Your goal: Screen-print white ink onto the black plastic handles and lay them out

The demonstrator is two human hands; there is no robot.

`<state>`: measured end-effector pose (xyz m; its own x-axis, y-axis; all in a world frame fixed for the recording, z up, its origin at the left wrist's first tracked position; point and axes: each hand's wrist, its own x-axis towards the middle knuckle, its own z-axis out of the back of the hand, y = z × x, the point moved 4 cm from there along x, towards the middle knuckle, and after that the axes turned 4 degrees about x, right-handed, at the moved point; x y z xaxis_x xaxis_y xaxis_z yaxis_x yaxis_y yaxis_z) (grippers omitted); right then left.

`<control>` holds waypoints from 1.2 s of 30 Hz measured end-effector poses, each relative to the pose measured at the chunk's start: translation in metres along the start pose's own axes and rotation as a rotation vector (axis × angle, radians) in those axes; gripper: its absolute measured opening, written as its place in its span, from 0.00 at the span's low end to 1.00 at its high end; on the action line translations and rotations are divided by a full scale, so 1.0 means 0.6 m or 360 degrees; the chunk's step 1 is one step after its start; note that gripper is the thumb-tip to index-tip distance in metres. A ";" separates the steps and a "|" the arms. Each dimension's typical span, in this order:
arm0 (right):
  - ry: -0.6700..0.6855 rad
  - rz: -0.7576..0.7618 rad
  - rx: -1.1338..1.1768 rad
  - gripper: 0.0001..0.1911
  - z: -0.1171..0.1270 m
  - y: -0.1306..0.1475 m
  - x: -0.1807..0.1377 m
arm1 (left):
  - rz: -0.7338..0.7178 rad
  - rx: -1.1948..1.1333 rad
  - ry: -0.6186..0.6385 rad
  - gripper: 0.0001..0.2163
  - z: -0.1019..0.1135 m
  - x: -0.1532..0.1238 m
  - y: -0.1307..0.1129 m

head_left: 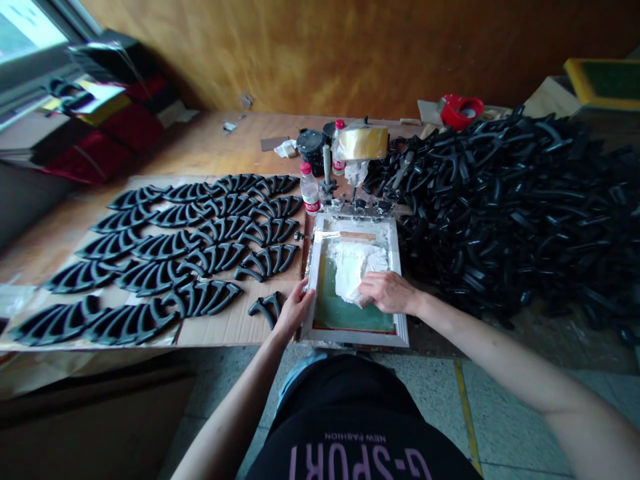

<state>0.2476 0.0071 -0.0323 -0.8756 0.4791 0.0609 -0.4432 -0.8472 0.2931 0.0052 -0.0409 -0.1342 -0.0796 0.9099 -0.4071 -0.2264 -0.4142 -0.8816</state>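
Observation:
A silver-framed printing screen [403, 280] with green mesh and a smear of white ink [353, 263] lies in front of me. My left hand [294, 308] grips the frame's left edge, fingers curled over it. My right hand [387, 292] rests on the mesh at the lower edge of the white ink, fingers closed round something I cannot make out. A single black curved plastic part [267, 307] lies just left of my left hand.
Rows of black curved parts [165, 267] lie on cardboard [225, 327] to the left. A big heap of the same parts [505, 200] fills the right. Behind the screen stand small bottles [309, 189], a black tub [311, 148], a tape roll [361, 141] and a red tape dispenser [461, 110].

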 end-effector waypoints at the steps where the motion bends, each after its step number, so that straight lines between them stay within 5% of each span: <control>1: -0.0038 -0.0048 0.0004 0.05 0.003 -0.005 0.005 | 0.0007 0.0005 -0.0008 0.32 0.000 -0.001 -0.001; 5: -0.0324 -0.0180 -0.0131 0.10 -0.014 -0.006 0.010 | 0.0016 -0.0018 -0.0017 0.32 0.002 -0.007 -0.010; 10: -0.0211 -0.0099 -0.0001 0.10 -0.031 0.008 -0.012 | -0.0013 -0.0036 -0.0016 0.31 0.003 -0.014 -0.022; 13: -0.0321 -0.0363 0.0100 0.11 0.015 -0.019 0.021 | 0.0026 -0.0049 -0.0013 0.33 0.008 -0.024 -0.044; 17: -0.0612 -0.0749 0.0061 0.28 0.106 -0.096 0.066 | -0.0048 -0.0134 -0.0110 0.32 0.032 -0.054 -0.116; 21: -0.0979 -0.1146 0.0103 0.21 0.163 -0.202 0.000 | -0.0202 -0.0419 -0.0124 0.27 0.046 -0.067 -0.211; 23: -0.1013 -0.1404 0.0184 0.15 0.144 -0.237 -0.053 | -0.0455 -0.0599 -0.0175 0.26 0.049 -0.058 -0.267; 25: -0.0794 -0.1535 0.0297 0.14 0.088 -0.238 -0.086 | -0.0698 -0.0736 -0.0214 0.25 0.049 -0.044 -0.320; 28: -0.0444 -0.1200 0.0348 0.15 -0.017 -0.177 -0.079 | -0.0754 -0.0852 -0.0178 0.25 0.035 -0.023 -0.359; 31: -0.0387 -0.0981 0.0164 0.12 -0.079 -0.107 -0.047 | -0.0583 -0.0964 -0.0186 0.26 0.000 -0.029 -0.322; 36: -0.0381 -0.1227 0.0209 0.06 -0.090 -0.022 -0.001 | 0.0464 -0.0816 0.0429 0.25 -0.130 -0.092 -0.147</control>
<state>0.2435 0.0054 -0.0878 -0.2625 0.9649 -0.0057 -0.8650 -0.2327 0.4446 0.1051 -0.0564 -0.0525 0.1940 0.7486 -0.6340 0.2656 -0.6622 -0.7007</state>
